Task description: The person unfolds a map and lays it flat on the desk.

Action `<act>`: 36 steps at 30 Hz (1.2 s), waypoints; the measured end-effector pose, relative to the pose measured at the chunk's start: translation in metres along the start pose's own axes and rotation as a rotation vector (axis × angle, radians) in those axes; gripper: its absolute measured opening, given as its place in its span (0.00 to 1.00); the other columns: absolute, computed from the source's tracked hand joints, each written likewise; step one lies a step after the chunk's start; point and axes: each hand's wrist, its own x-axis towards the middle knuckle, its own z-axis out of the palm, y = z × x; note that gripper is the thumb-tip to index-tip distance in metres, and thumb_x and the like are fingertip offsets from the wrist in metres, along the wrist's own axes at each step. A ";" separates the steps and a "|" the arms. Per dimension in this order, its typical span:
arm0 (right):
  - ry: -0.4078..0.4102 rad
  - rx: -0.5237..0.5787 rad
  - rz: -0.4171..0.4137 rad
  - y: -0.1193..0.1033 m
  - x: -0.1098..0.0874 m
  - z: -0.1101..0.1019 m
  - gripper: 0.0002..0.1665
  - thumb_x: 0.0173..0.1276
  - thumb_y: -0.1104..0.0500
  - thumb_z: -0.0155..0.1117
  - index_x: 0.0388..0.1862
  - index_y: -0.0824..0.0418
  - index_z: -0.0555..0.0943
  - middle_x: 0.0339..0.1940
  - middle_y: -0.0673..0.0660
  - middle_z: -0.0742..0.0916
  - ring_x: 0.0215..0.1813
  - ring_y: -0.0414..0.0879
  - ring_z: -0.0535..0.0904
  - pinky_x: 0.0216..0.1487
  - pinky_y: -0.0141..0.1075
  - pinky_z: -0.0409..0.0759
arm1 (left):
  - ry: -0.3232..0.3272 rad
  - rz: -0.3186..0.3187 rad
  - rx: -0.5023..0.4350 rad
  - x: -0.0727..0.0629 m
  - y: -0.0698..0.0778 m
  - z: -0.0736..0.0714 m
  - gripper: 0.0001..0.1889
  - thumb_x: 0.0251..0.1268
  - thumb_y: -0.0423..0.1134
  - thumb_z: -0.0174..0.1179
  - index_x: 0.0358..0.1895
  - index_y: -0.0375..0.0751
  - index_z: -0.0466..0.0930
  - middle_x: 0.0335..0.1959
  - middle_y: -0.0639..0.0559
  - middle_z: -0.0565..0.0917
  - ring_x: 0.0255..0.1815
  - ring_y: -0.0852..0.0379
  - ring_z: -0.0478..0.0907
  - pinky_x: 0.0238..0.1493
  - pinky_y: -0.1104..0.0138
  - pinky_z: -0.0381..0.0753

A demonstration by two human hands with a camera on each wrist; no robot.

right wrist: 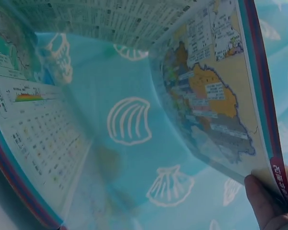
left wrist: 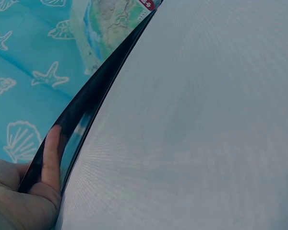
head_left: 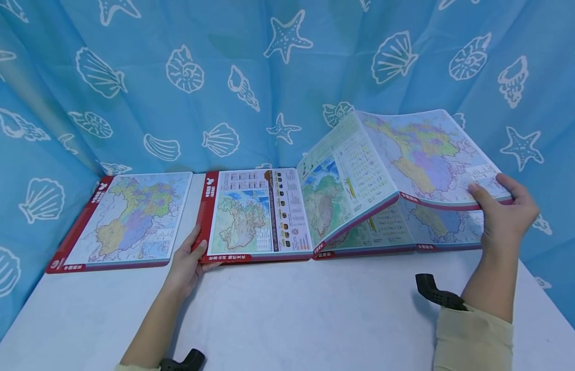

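My left hand [head_left: 185, 265] grips the red left edge of a fold-out map [head_left: 243, 226], thumb on top and fingers beneath. In the left wrist view, one finger [left wrist: 50, 160] reaches into a dark gap along the edge. The map's left panel lies low, and its middle panel [head_left: 329, 190] slopes up to a raised crease. At the right, my right hand [head_left: 510, 214] pinches the lower edge of the raised coloured panel [head_left: 422, 154], thumb on its face. The right wrist view shows this hand [right wrist: 273, 201] at the panel's corner.
Under the raised panels, more map panels [head_left: 468, 239] lie on the white table [head_left: 315, 309]. A separate red-edged map [head_left: 143, 221] lies flat at the left. Behind stands a blue curtain [head_left: 250, 62] with white shells and starfish.
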 end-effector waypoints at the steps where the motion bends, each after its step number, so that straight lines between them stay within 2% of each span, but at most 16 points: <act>1: 0.000 0.009 0.006 0.002 0.002 -0.001 0.39 0.45 0.56 0.80 0.60 0.48 0.77 0.63 0.44 0.73 0.54 0.38 0.72 0.63 0.32 0.69 | 0.002 -0.002 0.001 0.000 0.000 0.000 0.34 0.74 0.42 0.46 0.75 0.66 0.40 0.72 0.48 0.56 0.65 0.47 0.68 0.50 0.62 0.80; 6: 0.012 0.019 0.026 0.013 0.014 -0.008 0.40 0.46 0.57 0.79 0.61 0.47 0.76 0.66 0.43 0.70 0.59 0.37 0.69 0.66 0.33 0.67 | -0.003 0.004 0.010 0.000 -0.001 0.000 0.34 0.74 0.43 0.46 0.75 0.65 0.39 0.73 0.48 0.56 0.65 0.49 0.69 0.50 0.63 0.80; 13: 0.032 0.008 0.055 0.022 0.025 -0.016 0.43 0.46 0.56 0.79 0.63 0.46 0.74 0.68 0.42 0.69 0.61 0.37 0.68 0.68 0.34 0.64 | -0.007 0.012 -0.010 -0.002 -0.001 -0.001 0.33 0.75 0.43 0.46 0.75 0.67 0.40 0.72 0.48 0.57 0.59 0.55 0.74 0.49 0.62 0.81; 20: 0.064 0.021 0.099 0.028 0.030 -0.023 0.44 0.47 0.58 0.78 0.65 0.45 0.72 0.70 0.41 0.67 0.67 0.37 0.64 0.69 0.34 0.63 | 0.021 0.026 0.001 -0.002 0.001 0.000 0.34 0.74 0.42 0.47 0.75 0.66 0.41 0.72 0.48 0.56 0.64 0.48 0.68 0.49 0.63 0.81; 27: 0.082 -0.027 0.147 0.043 0.038 -0.032 0.44 0.50 0.57 0.76 0.67 0.41 0.69 0.72 0.39 0.62 0.71 0.37 0.59 0.69 0.32 0.62 | 0.048 0.006 -0.002 -0.003 0.002 0.001 0.35 0.72 0.43 0.50 0.75 0.68 0.42 0.72 0.48 0.57 0.64 0.49 0.68 0.48 0.64 0.81; 34: 0.133 0.168 0.186 0.061 0.049 -0.034 0.34 0.52 0.64 0.74 0.59 0.46 0.77 0.68 0.39 0.65 0.65 0.36 0.65 0.64 0.28 0.68 | 0.055 0.011 -0.010 -0.003 0.002 0.001 0.34 0.73 0.43 0.49 0.75 0.68 0.42 0.72 0.48 0.55 0.65 0.47 0.66 0.49 0.64 0.81; 36: 0.144 0.195 0.195 0.065 0.051 -0.033 0.33 0.53 0.66 0.73 0.58 0.47 0.78 0.67 0.40 0.66 0.63 0.36 0.67 0.62 0.27 0.70 | 0.057 0.011 -0.007 -0.003 0.002 0.000 0.35 0.73 0.43 0.49 0.75 0.68 0.41 0.73 0.48 0.55 0.65 0.48 0.67 0.49 0.64 0.81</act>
